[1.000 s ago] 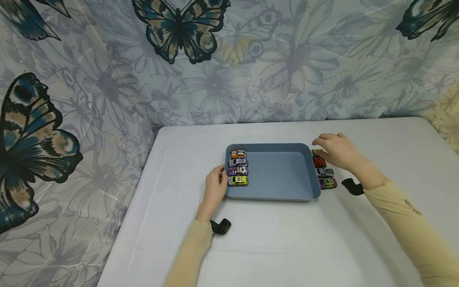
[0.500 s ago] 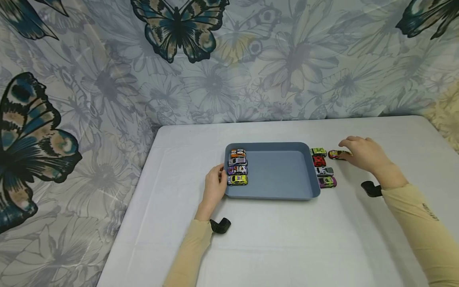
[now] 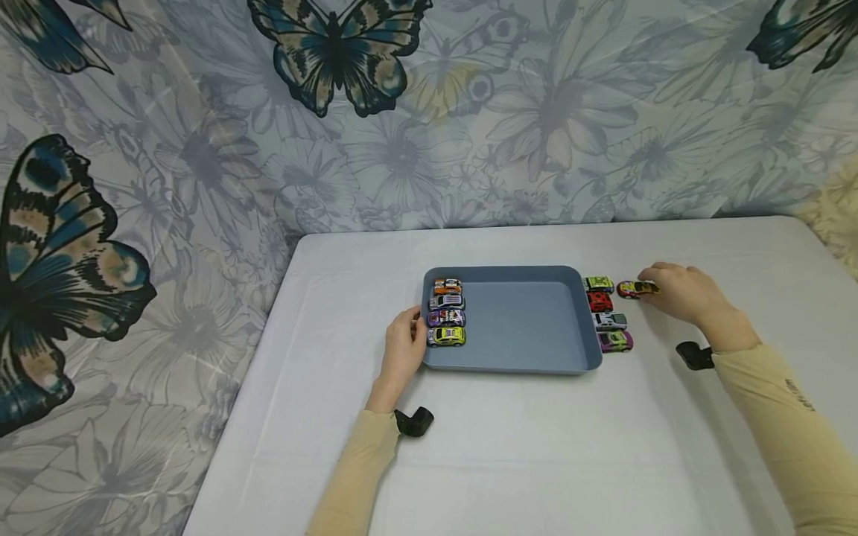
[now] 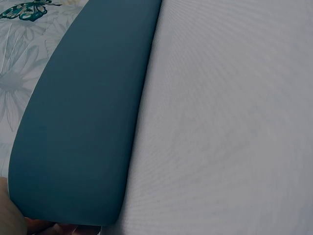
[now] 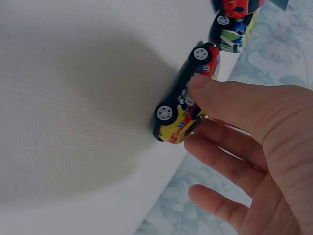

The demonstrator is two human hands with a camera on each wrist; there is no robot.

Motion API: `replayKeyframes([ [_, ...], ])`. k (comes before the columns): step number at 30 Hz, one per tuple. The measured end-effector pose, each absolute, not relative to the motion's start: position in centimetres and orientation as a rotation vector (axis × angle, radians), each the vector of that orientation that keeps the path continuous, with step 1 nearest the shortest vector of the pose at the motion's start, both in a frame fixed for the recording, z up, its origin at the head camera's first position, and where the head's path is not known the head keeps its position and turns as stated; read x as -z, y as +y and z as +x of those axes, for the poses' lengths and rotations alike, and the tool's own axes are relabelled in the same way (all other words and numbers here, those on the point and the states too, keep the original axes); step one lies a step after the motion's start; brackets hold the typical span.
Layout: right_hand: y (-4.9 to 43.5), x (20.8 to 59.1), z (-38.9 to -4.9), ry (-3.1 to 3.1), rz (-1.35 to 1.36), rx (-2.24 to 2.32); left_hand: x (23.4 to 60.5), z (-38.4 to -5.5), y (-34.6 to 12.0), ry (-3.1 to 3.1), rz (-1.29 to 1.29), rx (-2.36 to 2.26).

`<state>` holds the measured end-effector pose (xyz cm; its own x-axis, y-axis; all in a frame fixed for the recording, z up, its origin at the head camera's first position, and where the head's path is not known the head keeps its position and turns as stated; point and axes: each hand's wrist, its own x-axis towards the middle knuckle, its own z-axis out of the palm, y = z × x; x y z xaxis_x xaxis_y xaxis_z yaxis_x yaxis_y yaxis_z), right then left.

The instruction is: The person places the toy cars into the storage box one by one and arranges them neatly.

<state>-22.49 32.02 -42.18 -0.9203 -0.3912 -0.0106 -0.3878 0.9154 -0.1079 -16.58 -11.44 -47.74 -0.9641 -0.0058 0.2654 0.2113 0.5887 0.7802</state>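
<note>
My right hand point(image 3: 690, 296) pinches a red and yellow toy car point(image 3: 632, 289) between thumb and fingers, right of the tray. In the right wrist view this car point(image 5: 186, 105) is tipped, its wheels toward the camera, with the thumb on its side. The left hand point(image 3: 404, 346) grips the left end of the blue-grey tray point(image 3: 523, 320); in the left wrist view its fingers show only at the bottom corner, beside the tray's outer wall point(image 4: 83, 117). Inside the tray, along its left wall, several toy cars stand in a column, a yellow one point(image 3: 446, 337) nearest.
Against the tray's right side stands another column of cars: a green one point(image 3: 599, 284), a red one point(image 3: 599, 301), a silver one point(image 3: 610, 321) and a purple-green one point(image 3: 615, 342). A white cloth covers the table point(image 3: 523, 447). Behind it hangs a butterfly-print fabric point(image 3: 536, 149).
The right hand has moved right, away from the cars beside the tray, and its fingers have closed on the red and yellow toy car. The left hand stays at the tray.
</note>
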Motion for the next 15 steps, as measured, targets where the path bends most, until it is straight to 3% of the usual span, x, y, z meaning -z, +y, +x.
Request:
replayKeyframes([
  [15, 32.2, 43.3, -22.7, 3.13, -0.671, 0.21, 47.9, -16.7, -11.5, -2.592, -0.161, 1.305],
])
